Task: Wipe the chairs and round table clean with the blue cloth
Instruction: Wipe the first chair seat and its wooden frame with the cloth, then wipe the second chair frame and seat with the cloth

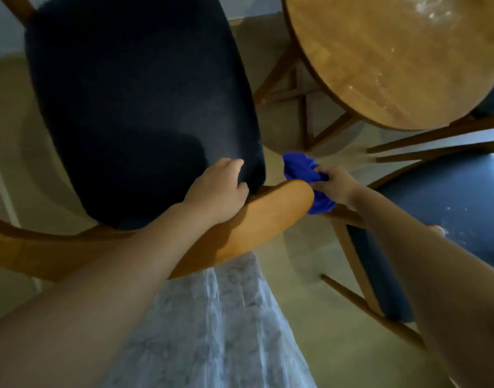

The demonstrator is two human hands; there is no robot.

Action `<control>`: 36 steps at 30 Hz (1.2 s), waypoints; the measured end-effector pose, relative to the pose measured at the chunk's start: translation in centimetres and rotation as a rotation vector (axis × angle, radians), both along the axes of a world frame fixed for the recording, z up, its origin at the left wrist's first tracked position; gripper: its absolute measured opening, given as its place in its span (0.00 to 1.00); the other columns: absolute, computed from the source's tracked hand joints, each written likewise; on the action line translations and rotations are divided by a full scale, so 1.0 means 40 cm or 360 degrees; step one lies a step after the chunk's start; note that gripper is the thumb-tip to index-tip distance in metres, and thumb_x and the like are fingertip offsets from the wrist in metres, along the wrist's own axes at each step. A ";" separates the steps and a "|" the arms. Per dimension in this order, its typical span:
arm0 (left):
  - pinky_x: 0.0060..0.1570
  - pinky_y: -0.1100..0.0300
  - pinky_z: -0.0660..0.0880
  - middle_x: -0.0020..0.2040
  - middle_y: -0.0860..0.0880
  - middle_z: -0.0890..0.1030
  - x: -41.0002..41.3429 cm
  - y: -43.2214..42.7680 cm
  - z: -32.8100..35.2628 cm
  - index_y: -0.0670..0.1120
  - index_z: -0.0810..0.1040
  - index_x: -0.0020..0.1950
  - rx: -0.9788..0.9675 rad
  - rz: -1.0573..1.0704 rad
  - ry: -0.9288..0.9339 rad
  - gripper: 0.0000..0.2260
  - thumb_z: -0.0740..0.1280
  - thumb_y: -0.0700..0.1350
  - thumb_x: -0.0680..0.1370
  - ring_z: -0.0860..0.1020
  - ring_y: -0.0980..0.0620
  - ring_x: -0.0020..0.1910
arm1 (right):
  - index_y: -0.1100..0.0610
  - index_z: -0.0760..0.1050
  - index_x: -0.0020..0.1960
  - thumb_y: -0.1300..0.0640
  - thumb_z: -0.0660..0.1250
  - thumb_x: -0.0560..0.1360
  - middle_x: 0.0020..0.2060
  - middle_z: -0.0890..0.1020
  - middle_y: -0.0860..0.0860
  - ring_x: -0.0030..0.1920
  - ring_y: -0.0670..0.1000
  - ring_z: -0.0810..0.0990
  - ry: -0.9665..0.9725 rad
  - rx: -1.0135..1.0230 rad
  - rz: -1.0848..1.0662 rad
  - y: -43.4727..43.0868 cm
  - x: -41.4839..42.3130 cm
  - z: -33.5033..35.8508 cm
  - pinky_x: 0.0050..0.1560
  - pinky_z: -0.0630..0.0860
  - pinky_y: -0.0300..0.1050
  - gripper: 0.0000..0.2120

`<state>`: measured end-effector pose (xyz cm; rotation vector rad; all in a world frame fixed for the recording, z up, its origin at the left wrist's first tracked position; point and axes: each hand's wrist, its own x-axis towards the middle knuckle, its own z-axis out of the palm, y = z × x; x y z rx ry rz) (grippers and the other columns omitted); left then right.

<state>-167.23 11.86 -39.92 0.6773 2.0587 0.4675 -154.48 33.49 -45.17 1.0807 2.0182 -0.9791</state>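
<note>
A chair with a dark navy seat [139,107] and a curved wooden backrest [268,214] fills the left and middle of the head view. My left hand [217,189] rests over the backrest with its fingers on the seat's rear edge. My right hand [336,186] is shut on the bunched blue cloth [299,166], which presses against the right end of the backrest. The round wooden table [394,57] stands at the upper right, with wet streaks shining on its top.
A second chair with a blue seat [450,200] and wooden frame stands at the right, close to my right forearm. The table's crossed wooden legs [304,107] stand between the chairs. Beige floor lies below. My light patterned garment hangs at the bottom centre.
</note>
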 end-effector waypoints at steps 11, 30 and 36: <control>0.70 0.43 0.58 0.71 0.43 0.67 0.297 0.230 0.077 0.41 0.62 0.73 0.0736 -0.0571 0.0412 0.25 0.61 0.42 0.76 0.61 0.45 0.72 | 0.57 0.75 0.55 0.59 0.64 0.75 0.51 0.67 0.51 0.52 0.54 0.69 0.0888 0.1046 -0.0697 -0.109 0.345 0.325 0.56 0.66 0.45 0.09; 0.74 0.49 0.51 0.76 0.48 0.58 0.632 0.452 0.045 0.47 0.61 0.74 0.0625 -0.0254 0.0411 0.23 0.53 0.37 0.79 0.53 0.51 0.75 | 0.47 0.59 0.74 0.45 0.53 0.78 0.74 0.59 0.55 0.74 0.60 0.55 0.0564 0.1120 -0.0312 0.028 0.544 0.187 0.67 0.57 0.68 0.25; 0.66 0.68 0.60 0.73 0.49 0.64 0.689 0.442 0.069 0.46 0.65 0.72 0.0676 0.0146 0.0024 0.24 0.55 0.42 0.76 0.63 0.58 0.69 | 0.46 0.64 0.71 0.38 0.64 0.70 0.70 0.69 0.54 0.66 0.61 0.70 0.0322 0.1227 0.0046 0.006 0.602 0.159 0.54 0.73 0.60 0.32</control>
